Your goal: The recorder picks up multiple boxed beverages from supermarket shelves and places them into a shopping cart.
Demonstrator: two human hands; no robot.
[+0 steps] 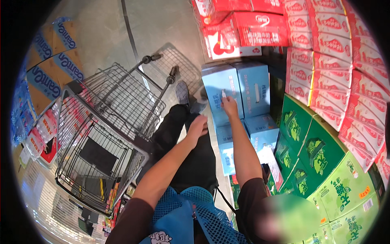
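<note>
Light blue cartons stand stacked before me. My right hand (230,106) is at the white handle strap of the front left blue carton (221,91), its fingers closed on the strap. Beside it stands another blue carton (253,88) with its own white handle. Lower blue cartons (262,129) lie nearer to me. My left hand (197,129) hovers over my dark trouser leg, left of the cartons, its fingers slightly apart and nothing seen in it.
A wire shopping cart (122,88) stands at my left. Beyond it are brown water cartons (45,85). Red cartons (259,29) rise past the blue ones; pink-and-white packs (330,70), dark green cartons (307,143) and light green cartons (344,195) line the right side.
</note>
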